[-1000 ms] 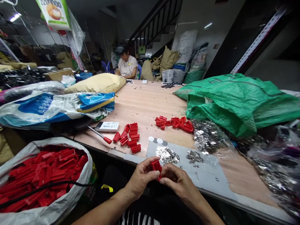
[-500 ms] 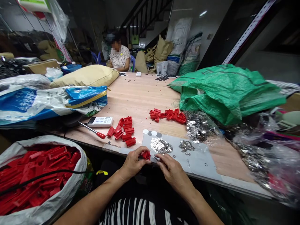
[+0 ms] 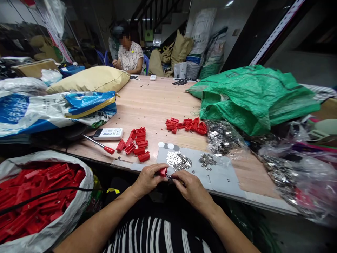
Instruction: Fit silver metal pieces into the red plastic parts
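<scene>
Between the thumb and fingers of my left hand (image 3: 148, 180) is a small red plastic housing (image 3: 163, 172), held at the table's front edge. My right hand (image 3: 190, 186) pinches a thin metal tool (image 3: 169, 177), whose tip meets the housing's right side; its exact kind is too small to make out. Just beyond my hands, a pile of shiny flat metal pieces (image 3: 179, 161) and a smaller pile of metal parts (image 3: 207, 160) lie on a grey sheet (image 3: 223, 177). Red housings (image 3: 140, 143) form a group on the left, with another group (image 3: 188, 125) farther back.
A red-handled screwdriver (image 3: 108, 149) and a white boxy device (image 3: 109, 133) lie at left. Below them stands a sack (image 3: 88, 175) full of red housings. A green sack (image 3: 258, 98) and clear bags of metal pieces (image 3: 223, 137) crowd the right. Another person (image 3: 130, 58) sits across the table.
The tool in my right hand has come left, and its tip now meets the red housing, which has turned in my left hand. The view has shifted slightly.
</scene>
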Demonstrator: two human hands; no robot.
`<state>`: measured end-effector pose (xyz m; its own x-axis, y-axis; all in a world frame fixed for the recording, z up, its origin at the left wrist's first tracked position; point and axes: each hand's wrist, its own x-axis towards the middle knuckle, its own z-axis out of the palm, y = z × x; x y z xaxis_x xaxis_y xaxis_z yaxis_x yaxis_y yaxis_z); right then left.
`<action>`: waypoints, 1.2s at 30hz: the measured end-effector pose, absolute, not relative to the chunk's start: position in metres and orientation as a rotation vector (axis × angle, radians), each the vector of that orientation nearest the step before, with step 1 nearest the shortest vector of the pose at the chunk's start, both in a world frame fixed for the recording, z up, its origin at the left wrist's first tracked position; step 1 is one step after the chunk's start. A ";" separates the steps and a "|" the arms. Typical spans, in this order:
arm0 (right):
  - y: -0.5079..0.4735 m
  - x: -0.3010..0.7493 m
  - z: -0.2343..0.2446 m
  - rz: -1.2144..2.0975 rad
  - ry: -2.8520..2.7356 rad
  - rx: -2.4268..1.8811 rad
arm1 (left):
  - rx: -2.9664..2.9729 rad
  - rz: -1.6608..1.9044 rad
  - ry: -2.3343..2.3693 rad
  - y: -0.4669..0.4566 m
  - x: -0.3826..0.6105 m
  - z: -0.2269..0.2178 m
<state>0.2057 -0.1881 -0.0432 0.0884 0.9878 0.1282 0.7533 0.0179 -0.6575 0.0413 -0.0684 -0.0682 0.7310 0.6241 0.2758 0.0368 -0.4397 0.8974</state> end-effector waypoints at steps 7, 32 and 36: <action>-0.188 0.204 -0.045 0.486 -1.741 -1.782 | 1.892 0.735 0.510 -0.068 0.042 -0.068; -0.168 0.224 -0.018 0.378 -1.367 -1.784 | 1.655 0.887 0.681 -0.082 0.032 -0.052; -0.143 0.244 -0.022 0.475 -1.259 -1.693 | 1.583 0.904 0.701 -0.087 0.029 -0.052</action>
